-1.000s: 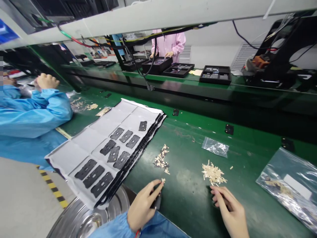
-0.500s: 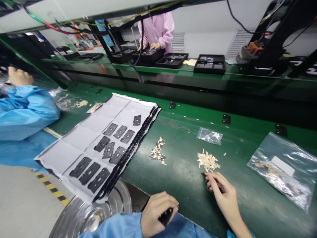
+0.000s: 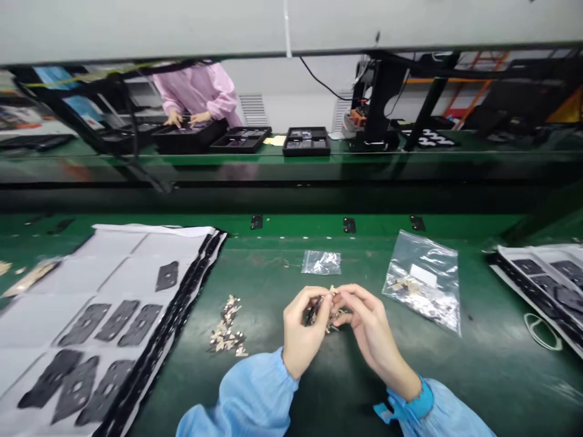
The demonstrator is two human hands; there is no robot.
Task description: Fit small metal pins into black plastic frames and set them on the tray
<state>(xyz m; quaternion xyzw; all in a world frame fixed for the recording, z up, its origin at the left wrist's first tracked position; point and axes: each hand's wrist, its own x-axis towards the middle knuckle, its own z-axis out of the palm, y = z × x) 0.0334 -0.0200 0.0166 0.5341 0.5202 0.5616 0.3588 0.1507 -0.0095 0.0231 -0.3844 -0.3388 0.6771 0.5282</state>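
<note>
My left hand (image 3: 304, 325) and my right hand (image 3: 371, 328) meet at the middle of the green workbench. The left hand pinches a small dark part (image 3: 313, 314). The right fingertips hold a small beige strip (image 3: 334, 292) against it, and the fingers hide most of both pieces. Beneath the hands lies a scatter of beige strips (image 3: 336, 320). Left of them is a mixed heap of beige and dark pieces (image 3: 226, 329). A white sheet (image 3: 136, 255) carrying rows of black perforated pads (image 3: 117, 320) lies further left.
A clear plastic bag of beige pieces (image 3: 421, 282) and a small empty-looking bag (image 3: 321, 262) lie ahead. Another pad sheet (image 3: 542, 282) and a rubber band (image 3: 541, 331) are at right. Beyond a raised shelf, a person in pink (image 3: 195, 91) handles black trays (image 3: 306, 142).
The view has swung to the right and leveled. My left hand has come in from the bench edge to meet my right above the beige strips. The blue-sleeved co-worker has left the view.
</note>
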